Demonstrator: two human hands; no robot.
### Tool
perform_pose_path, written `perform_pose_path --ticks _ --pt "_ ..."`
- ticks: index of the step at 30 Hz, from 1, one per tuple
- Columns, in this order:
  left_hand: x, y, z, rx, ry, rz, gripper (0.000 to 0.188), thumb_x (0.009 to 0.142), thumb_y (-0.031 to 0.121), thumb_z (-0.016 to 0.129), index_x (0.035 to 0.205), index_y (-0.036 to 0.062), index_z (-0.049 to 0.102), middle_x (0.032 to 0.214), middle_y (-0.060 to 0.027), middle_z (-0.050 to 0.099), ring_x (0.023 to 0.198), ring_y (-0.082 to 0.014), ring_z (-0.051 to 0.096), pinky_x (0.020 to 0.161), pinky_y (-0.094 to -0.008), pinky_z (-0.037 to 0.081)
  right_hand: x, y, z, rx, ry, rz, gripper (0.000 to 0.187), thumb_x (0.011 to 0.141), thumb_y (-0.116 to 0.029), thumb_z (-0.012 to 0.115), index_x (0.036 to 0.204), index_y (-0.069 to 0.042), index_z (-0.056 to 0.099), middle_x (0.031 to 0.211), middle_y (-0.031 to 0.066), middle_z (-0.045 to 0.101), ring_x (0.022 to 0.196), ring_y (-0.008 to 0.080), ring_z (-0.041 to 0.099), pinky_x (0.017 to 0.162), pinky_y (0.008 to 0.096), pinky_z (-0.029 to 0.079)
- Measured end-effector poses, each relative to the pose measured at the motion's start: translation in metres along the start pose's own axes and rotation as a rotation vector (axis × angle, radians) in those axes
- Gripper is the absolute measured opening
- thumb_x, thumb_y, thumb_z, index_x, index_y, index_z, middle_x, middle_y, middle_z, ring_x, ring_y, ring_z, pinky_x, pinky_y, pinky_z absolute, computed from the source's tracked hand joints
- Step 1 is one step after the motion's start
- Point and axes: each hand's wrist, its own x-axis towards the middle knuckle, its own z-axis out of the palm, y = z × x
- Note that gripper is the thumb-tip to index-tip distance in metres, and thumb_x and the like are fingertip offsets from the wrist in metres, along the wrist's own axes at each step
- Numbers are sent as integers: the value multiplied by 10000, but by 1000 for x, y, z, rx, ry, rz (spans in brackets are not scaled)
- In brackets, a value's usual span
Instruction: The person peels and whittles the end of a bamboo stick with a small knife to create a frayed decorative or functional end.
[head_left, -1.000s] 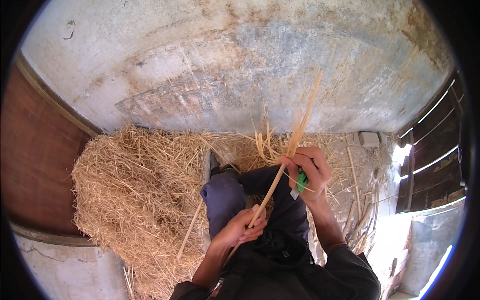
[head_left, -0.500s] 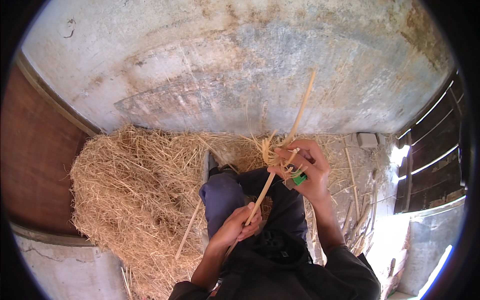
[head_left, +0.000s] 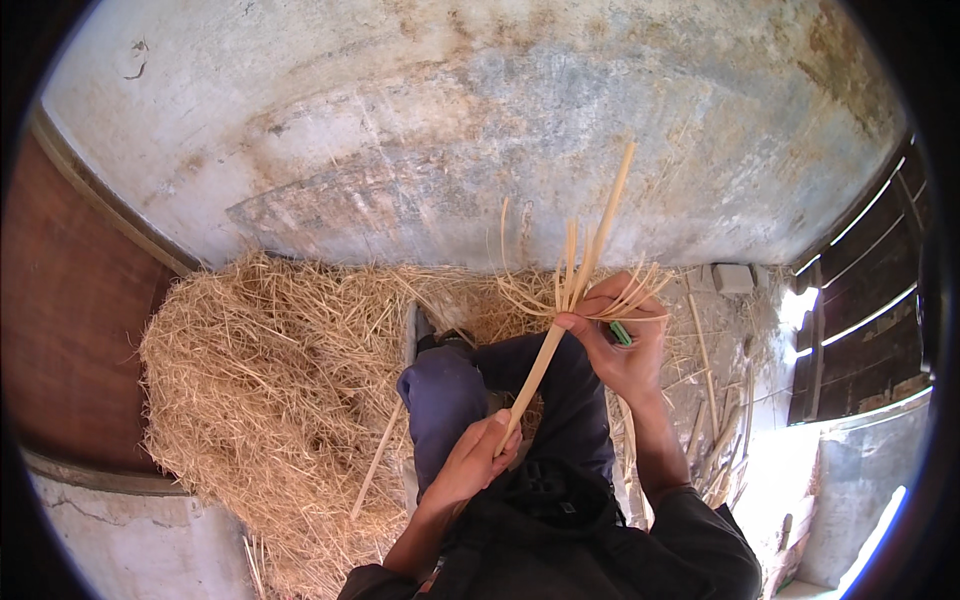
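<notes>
A pale wooden stick (head_left: 541,372) slants up and away from my lap, with its far end standing out before the wall. Around its middle, thin peeled strips (head_left: 515,292) splay outward in a fan, still attached to the stick. My left hand (head_left: 472,458) is closed round the near end. Higher up, my right hand (head_left: 625,350) pinches the stick just where the strips spread, its thumb pressed on the wood. A small green object (head_left: 620,332) shows between the right fingers and palm; its kind and most of it are hidden. Some strips cross over these fingers.
A big heap of straw (head_left: 270,390) lies to my left. The stained wall (head_left: 480,150) rises in front. A grey block (head_left: 733,279) and loose sticks (head_left: 715,440) lie on the right, near dark boards (head_left: 865,310). Another stick (head_left: 378,460) leans by my left knee.
The strips, bunched and curled at my right fingers before, now fan out widely. My right hand has turned and its thumb now lies along the stick. My left hand has barely moved.
</notes>
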Motion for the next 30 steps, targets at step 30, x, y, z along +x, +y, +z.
perform_pose_path --ticks 30 --pt "17 8 -9 347 366 318 249 1146 194 632 1333 35 673 797 103 517 634 13 408 571 -204 294 -81 43 19 411 -378 560 298 1063 -194 765 1301 -16 739 882 -22 672 802 59 590 761 264 495"
